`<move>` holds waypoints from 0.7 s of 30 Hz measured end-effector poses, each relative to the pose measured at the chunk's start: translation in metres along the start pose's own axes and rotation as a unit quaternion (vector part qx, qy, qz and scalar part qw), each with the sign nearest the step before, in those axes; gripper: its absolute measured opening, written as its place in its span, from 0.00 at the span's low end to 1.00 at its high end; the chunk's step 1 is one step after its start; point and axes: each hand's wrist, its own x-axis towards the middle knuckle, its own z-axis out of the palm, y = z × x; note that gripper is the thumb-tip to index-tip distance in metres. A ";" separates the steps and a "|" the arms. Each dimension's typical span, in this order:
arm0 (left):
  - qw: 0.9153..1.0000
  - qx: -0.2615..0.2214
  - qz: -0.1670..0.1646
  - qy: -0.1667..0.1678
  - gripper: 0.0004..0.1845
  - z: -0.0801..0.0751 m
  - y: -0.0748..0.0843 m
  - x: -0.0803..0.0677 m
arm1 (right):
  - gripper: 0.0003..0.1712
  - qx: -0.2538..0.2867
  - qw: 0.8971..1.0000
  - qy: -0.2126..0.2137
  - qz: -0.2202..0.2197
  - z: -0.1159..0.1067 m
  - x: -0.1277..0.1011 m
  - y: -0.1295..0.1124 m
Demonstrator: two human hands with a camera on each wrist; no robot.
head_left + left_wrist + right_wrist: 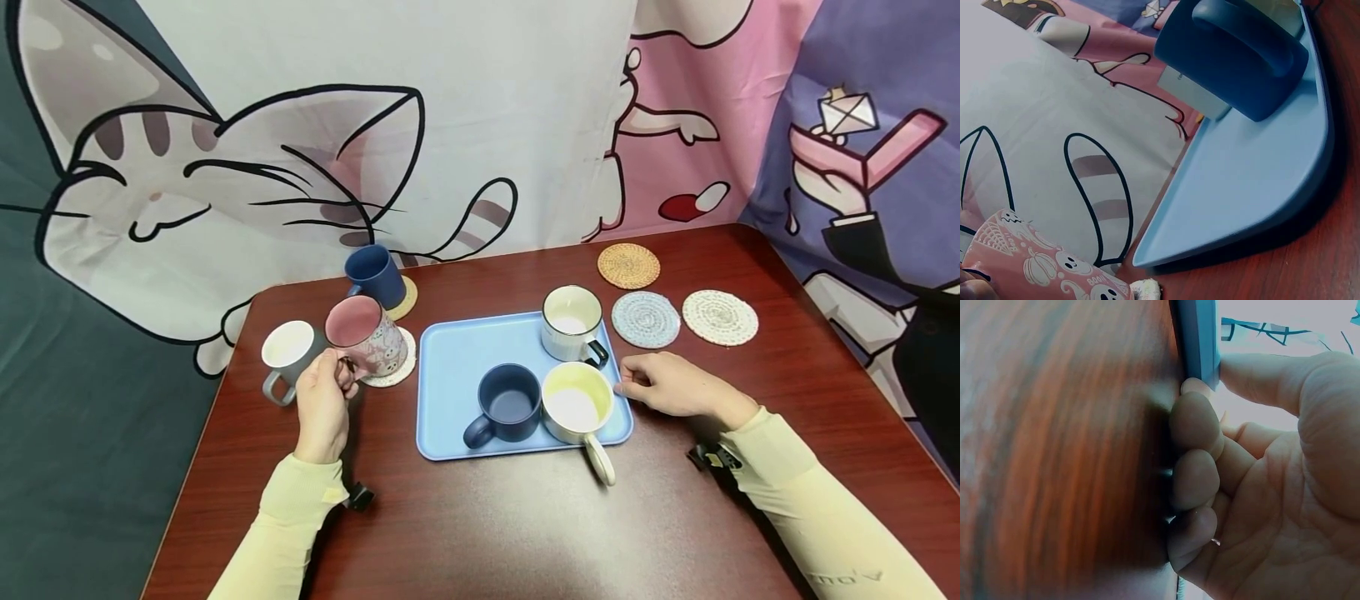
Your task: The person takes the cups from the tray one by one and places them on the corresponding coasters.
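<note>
My left hand [324,408] grips the handle of a pink mug [386,346] with white Halloween drawings, seen over a white round coaster [408,357]. In the left wrist view only this mug's patterned side and a fingertip show. My right hand [675,385] pinches the right edge of a light blue tray [453,358], thumb on the rim and fingers curled beneath, as the right wrist view shows. On the tray stand a navy mug [510,404], a cream mug [576,396] with a yellow inside, and a white mug [572,325] with a black handle.
Left of the pink mug stands a grey mug [287,354]. Behind it a blue mug [384,279] overlaps a tan coaster [407,302]. Right of the tray lie a straw-coloured coaster [628,266], a grey-blue coaster [646,319] and a white coaster [720,317].
</note>
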 end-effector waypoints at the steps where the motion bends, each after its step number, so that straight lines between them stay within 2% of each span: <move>1: 1.000 0.000 0.000 0.000 0.23 0.000 0.000 0.000 | 0.16 -0.001 1.000 0.000 0.000 0.000 0.000 0.000; 6: 1.000 0.017 0.007 -0.002 0.23 -0.001 -0.002 0.001 | 0.16 -0.003 1.000 0.002 -0.001 0.001 0.000 0.001; 12: 0.998 0.064 0.015 0.003 0.23 -0.003 -0.003 0.000 | 0.16 -0.003 1.000 0.003 -0.005 0.002 0.001 0.003; 15: 0.995 0.101 0.025 0.008 0.24 -0.003 -0.003 0.000 | 0.16 -0.005 1.000 0.004 -0.007 0.002 0.002 0.003; 21: 0.983 0.173 0.067 0.009 0.25 -0.005 -0.003 -0.002 | 0.16 -0.005 1.000 0.002 -0.002 0.002 0.001 0.004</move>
